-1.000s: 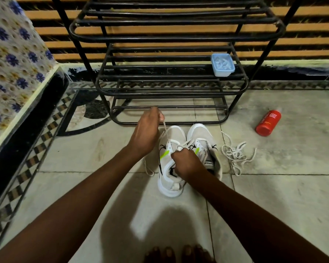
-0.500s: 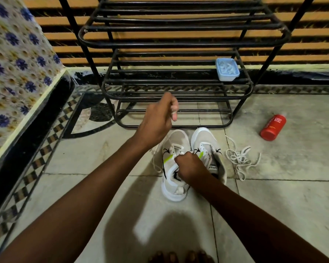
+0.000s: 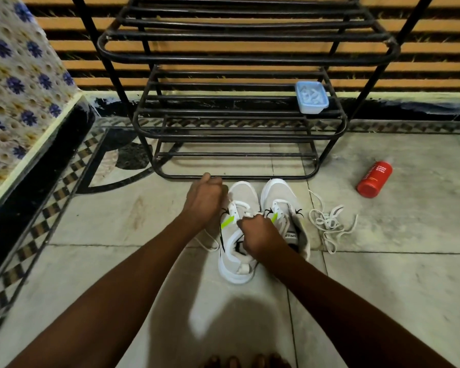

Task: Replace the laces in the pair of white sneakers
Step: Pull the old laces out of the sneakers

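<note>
Left hand fisted just beyond the left sneaker, probably pinching its lace, right hand curled gripping lace at the eyelets, loose laces well right of the fingers

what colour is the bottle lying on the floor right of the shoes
Red, with pale lettering on its side. The bottle shows best in the head view, the only one here.

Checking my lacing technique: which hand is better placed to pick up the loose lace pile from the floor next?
The right hand. The loose lace pile lies on the floor right of the right sneaker, on that hand's side. The left hand is beyond the left sneaker, farther away.
</note>
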A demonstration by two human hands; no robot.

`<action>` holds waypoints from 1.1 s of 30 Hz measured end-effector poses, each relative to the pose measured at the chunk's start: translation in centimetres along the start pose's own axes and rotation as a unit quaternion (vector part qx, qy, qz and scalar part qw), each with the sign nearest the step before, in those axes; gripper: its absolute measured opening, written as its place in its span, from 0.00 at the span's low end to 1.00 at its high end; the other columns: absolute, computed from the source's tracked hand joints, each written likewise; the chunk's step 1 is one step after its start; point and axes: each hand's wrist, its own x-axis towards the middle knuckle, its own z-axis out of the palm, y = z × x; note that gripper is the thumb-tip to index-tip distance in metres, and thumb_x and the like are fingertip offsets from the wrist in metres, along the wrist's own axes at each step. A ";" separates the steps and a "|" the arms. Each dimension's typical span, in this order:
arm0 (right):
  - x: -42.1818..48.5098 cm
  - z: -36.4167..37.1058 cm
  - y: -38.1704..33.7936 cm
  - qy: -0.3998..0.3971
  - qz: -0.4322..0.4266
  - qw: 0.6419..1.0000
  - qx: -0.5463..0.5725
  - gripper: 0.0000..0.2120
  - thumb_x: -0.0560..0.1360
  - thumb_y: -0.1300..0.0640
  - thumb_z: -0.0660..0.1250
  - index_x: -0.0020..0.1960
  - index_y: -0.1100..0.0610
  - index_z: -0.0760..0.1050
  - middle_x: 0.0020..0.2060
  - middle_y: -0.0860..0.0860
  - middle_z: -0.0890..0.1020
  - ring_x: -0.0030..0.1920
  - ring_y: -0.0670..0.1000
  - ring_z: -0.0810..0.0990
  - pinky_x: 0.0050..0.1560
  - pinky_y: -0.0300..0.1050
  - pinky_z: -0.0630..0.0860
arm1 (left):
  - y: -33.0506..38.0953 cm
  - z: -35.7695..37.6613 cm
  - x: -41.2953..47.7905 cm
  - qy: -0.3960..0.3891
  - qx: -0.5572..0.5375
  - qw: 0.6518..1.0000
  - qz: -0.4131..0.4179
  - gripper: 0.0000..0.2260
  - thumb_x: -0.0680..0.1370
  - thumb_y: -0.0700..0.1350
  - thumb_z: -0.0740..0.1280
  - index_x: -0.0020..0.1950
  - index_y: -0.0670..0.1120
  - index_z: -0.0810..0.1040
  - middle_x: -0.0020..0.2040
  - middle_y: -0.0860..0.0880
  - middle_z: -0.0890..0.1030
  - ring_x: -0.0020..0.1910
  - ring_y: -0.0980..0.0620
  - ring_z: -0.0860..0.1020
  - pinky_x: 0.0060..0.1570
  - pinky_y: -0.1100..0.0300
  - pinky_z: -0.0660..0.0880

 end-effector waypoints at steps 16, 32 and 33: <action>-0.1 -0.2 -0.1 -0.006 -0.005 1.000 0.006 0.13 0.71 0.62 0.66 0.56 0.60 0.76 0.52 0.61 0.81 0.55 0.63 0.79 0.53 0.49 0.74 | -0.5 -3.7 0.1 0.138 -0.196 0.971 -0.020 0.07 0.81 0.39 0.63 0.48 0.48 0.79 0.48 0.48 0.78 0.49 0.46 0.76 0.43 0.51 0.72; 0.0 0.3 0.1 -0.009 -0.002 1.000 0.007 0.19 0.71 0.60 0.66 0.62 0.58 0.76 0.55 0.59 0.81 0.57 0.62 0.78 0.55 0.50 0.75 | -0.1 -6.3 -0.6 0.428 -0.340 0.826 -0.137 0.14 0.83 0.41 0.62 0.38 0.45 0.76 0.42 0.51 0.73 0.43 0.53 0.71 0.44 0.56 0.67; 0.1 0.3 0.1 -0.010 -0.003 1.000 0.006 0.19 0.72 0.61 0.66 0.63 0.58 0.76 0.56 0.59 0.81 0.58 0.62 0.78 0.56 0.50 0.75 | 0.0 -6.9 -0.2 0.427 -0.408 0.796 -0.135 0.15 0.85 0.42 0.61 0.38 0.45 0.75 0.42 0.49 0.73 0.42 0.53 0.74 0.42 0.57 0.71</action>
